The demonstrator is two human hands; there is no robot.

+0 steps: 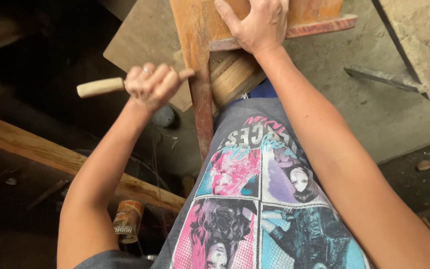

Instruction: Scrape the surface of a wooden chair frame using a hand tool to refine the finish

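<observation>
Head view, looking down. Left hand (153, 85) has its fingers curled tight round a pale wooden tool handle (100, 87), whose end sticks out to the left; the tool's working end is hidden behind the hand. Right hand (256, 22) lies flat, fingers spread, pressing on a reddish wooden frame (200, 74) with an upright rail. Frame sits on stacked wood boards (232, 74). Long timber beam (51, 154) lower left, metal can (128, 221) beneath it. Graphic t-shirt (260, 199) fills the bottom.

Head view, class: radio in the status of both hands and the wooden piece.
Left hand shut on wooden tool handle. Right hand pressed flat on reddish wooden frame. Wood offcuts beneath the frame, nothing blocking.
</observation>
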